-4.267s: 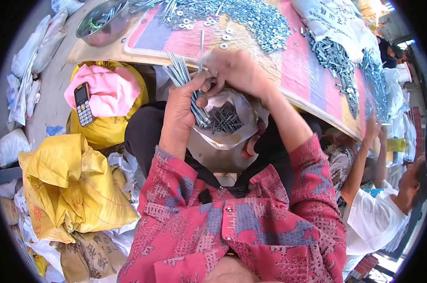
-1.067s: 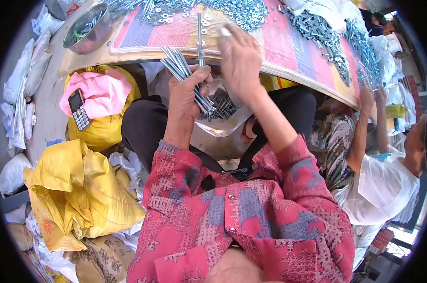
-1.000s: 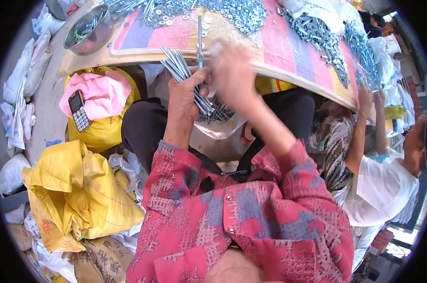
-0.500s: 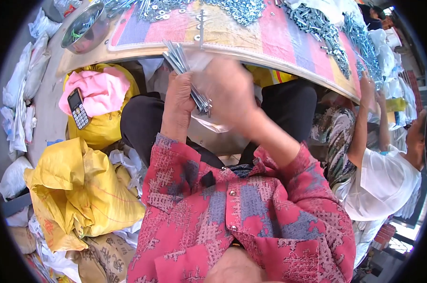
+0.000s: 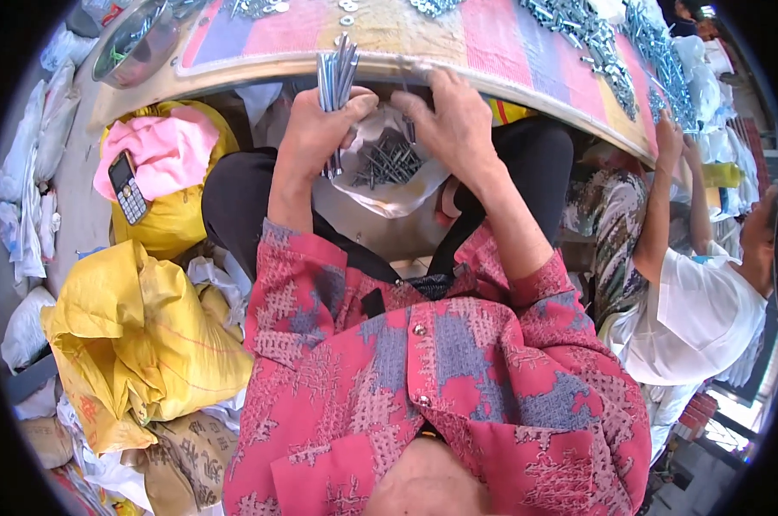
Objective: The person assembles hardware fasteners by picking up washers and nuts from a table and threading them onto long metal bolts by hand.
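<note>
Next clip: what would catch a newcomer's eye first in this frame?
Probably the left hand, centre top, gripping a bundle of long metal bolts upright at the table edge. Beside it the right hand holds a single bolt over a clear plastic bag of finished bolts in the lap. Bright colours also pull the eye: the red patterned jacket below, yellow sacks at left.

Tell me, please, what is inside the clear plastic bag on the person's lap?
The clear plastic bag holds a loose heap of dark metal bolts. The right hand dips into its mouth, covering some of them; the left hand hides the bag's left edge.
</note>
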{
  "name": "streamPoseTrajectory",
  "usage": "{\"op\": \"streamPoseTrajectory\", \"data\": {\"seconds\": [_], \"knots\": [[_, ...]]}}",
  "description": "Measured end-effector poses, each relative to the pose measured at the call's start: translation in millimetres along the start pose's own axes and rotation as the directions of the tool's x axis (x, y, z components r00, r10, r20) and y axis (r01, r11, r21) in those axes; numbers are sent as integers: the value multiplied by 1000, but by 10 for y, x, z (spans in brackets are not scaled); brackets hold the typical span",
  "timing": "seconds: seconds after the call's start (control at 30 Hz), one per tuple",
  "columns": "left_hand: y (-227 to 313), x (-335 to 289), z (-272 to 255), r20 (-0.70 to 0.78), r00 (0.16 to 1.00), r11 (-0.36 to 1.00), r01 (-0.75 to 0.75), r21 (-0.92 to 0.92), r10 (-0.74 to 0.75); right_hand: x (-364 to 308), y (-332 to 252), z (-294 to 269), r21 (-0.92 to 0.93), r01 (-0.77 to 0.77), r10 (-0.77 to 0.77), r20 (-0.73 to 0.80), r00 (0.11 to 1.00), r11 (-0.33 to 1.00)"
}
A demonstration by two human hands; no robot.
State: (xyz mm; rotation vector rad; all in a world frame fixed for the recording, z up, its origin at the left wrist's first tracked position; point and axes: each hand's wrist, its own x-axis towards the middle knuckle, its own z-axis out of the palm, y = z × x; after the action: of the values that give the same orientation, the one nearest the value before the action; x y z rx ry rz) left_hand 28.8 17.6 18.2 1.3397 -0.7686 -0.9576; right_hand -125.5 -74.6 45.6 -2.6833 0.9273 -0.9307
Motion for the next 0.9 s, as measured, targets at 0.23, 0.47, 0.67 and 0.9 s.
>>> {"op": "streamPoseTrajectory", "data": {"seconds": [0.23,0.47,0.67,0.9], "knots": [[-94,-1,240,227,970,991,109,-79,-89,60,111,308,740,-299,208,216,954,603],[48,-5,378,293,949,970,171,-173,-115,216,228,185,478,-148,131,69,989,866],[-172,-4,438,315,937,851,283,-442,-149,458,449,-63,519,-249,392,-185,901,818],[-126,-14,400,205,918,811,396,-431,-339,706,1634,-258,263,-435,469,-81,879,861]]}}
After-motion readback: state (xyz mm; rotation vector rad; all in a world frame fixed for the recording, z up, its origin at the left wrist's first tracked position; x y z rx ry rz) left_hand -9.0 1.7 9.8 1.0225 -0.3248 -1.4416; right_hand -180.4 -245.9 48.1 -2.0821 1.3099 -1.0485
